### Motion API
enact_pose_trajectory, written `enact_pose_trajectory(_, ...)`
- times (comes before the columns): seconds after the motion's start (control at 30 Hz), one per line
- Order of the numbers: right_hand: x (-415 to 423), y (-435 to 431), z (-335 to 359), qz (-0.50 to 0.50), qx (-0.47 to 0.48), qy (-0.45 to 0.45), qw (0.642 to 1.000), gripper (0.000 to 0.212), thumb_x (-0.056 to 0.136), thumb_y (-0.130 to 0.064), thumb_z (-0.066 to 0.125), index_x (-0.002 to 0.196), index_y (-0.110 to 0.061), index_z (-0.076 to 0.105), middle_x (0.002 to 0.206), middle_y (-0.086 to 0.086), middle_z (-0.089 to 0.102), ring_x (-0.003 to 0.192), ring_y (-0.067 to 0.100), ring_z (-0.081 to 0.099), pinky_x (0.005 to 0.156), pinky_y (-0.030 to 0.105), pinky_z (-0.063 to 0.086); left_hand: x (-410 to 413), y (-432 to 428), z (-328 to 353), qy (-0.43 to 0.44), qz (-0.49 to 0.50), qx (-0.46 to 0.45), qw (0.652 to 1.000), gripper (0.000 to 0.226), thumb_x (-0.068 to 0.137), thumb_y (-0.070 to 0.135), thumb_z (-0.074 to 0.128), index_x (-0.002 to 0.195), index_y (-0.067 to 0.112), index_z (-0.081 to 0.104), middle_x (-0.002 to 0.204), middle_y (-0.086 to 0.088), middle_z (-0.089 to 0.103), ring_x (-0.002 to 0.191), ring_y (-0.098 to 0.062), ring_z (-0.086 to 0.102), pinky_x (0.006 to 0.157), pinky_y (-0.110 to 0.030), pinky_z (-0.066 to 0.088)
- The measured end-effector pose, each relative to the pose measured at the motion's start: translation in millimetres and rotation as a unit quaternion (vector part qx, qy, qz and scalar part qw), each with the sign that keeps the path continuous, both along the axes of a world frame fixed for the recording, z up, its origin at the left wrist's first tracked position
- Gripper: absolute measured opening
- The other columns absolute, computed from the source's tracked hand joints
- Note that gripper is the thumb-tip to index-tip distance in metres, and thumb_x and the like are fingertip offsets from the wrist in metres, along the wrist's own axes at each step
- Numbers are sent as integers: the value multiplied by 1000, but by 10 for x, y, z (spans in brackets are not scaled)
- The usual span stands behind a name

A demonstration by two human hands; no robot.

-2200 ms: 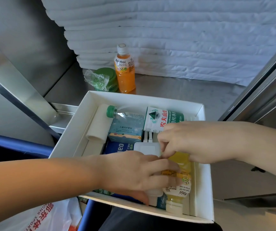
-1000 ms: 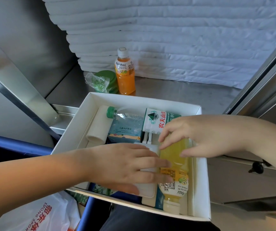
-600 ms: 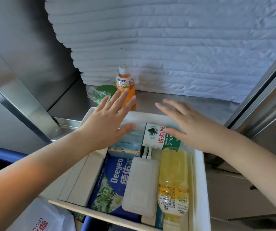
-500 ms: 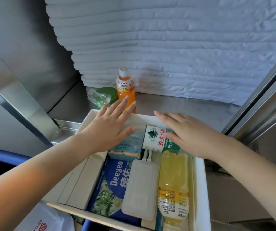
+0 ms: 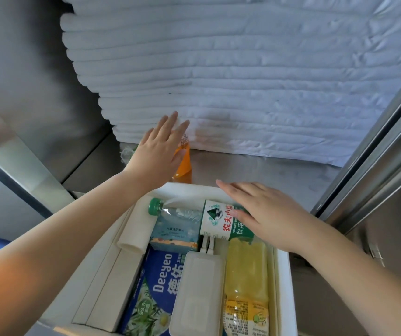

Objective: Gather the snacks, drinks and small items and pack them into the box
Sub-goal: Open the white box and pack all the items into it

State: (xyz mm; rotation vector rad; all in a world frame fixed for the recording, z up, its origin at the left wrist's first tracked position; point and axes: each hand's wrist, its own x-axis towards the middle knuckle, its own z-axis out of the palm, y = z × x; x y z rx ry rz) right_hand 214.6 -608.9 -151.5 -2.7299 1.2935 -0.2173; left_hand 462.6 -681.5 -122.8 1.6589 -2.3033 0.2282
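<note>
Left hand (image 5: 157,156), fingers straight and slightly apart, hovers at the orange juice bottle (image 5: 184,169) standing just beyond the box's (image 5: 283,275) far edge. Right hand (image 5: 264,214), fingers straight and together, lies flat over the boxed water bottle (image 5: 215,220).

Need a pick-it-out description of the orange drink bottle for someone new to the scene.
Find the white quilted stack at the back; at its foot, beyond the far rim of the white box, stands the orange bottle, partly behind the left hand. It is the only upright bottle; the others lie flat in the box.
</note>
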Motion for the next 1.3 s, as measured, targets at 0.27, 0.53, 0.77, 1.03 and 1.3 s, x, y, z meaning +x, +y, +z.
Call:
enact_pose_trajectory(0.27, 9, 10, -7, -5, -5, -18, 1000, 60, 97, -49, 26, 146, -42, -8, 145, -16, 29, 130, 4, 28, 106, 24, 24, -66, -265, 1, 104, 19, -22, 994, 54, 93, -4, 41, 144, 12, 33, 146, -9, 34, 128, -32, 39, 99, -39, 39)
enact_pose_trajectory(0.53, 7, 13, -8, -8, -3, -27, 1000, 60, 96, -50, 25, 145, -44, -9, 143, -20, 31, 128, 2, 29, 104, 24, 27, 38, -363, 137, 181, 17, 1, 983, 39, 95, 4, 46, 133, 12, 51, 133, -10, 48, 122, -27, 45, 97, -32, 37)
enact_pose_trajectory(0.77, 14, 20, 22, -13, 8, -31, 999, 59, 96, -52, 26, 144, -47, -9, 142, -23, 30, 127, 0, 28, 104, 22, 26, -31, -205, 414, 227, -10, -61, 972, 37, 96, 10, 49, 133, 13, 51, 130, -5, 49, 109, -25, 52, 85, -28, 42)
enact_pose_trajectory(1.03, 92, 6, 103, -78, 30, -158, 984, 78, 81, -70, 26, 144, -44, -12, 149, -20, 19, 128, -10, 24, 97, 10, 29, -236, 188, 822, 301, -64, -104, 946, 34, 96, 15, 51, 129, 18, 53, 115, 13, 47, 95, 4, 46, 75, 2, 38)
enact_pose_trajectory(1.3, 294, -23, 211, -89, -2, -311, 946, 72, 79, -66, 50, 140, -42, 21, 127, -21, 44, 106, -7, 46, 76, 8, 39, -432, 568, 848, 310, -104, -93, 940, 31, 93, 21, 55, 124, 22, 57, 112, 16, 51, 93, 0, 53, 78, -10, 46)
